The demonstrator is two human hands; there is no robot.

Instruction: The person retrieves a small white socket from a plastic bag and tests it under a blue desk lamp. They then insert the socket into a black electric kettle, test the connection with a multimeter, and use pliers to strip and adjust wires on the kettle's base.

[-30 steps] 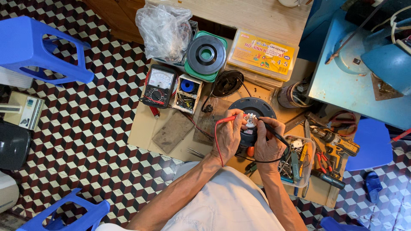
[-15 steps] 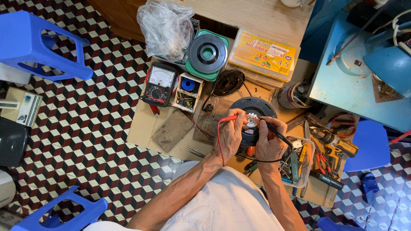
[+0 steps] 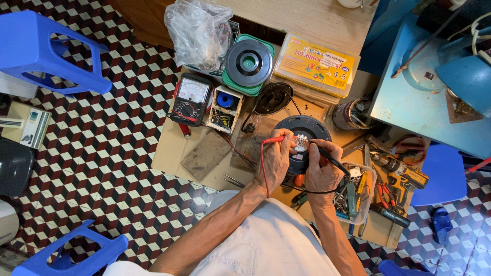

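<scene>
Head view, packages: yellow flat box [image 3: 316, 68] lodged at board's far edge; clear bag [image 3: 199, 31] beside it.
Grip: red probe [image 3: 274, 139] pinched by left hand [image 3: 276, 162]; black probe [image 3: 327, 156] pinched by right hand [image 3: 321, 171], seemingly.
Surface: cardboard sheet [image 3: 171, 151] laid on chequered tiles.

Both hands, left [image 3: 276, 161] and right [image 3: 321, 171], press 2 probes onto a round dark motor [image 3: 302, 134].

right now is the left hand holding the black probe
No, the left hand pinches the thin red test probe; the right hand holds the black one.

Cube-patterned tile floor [image 3: 102, 153] in red, black and white, with blue plastic stools [image 3: 46, 51] around.
</scene>
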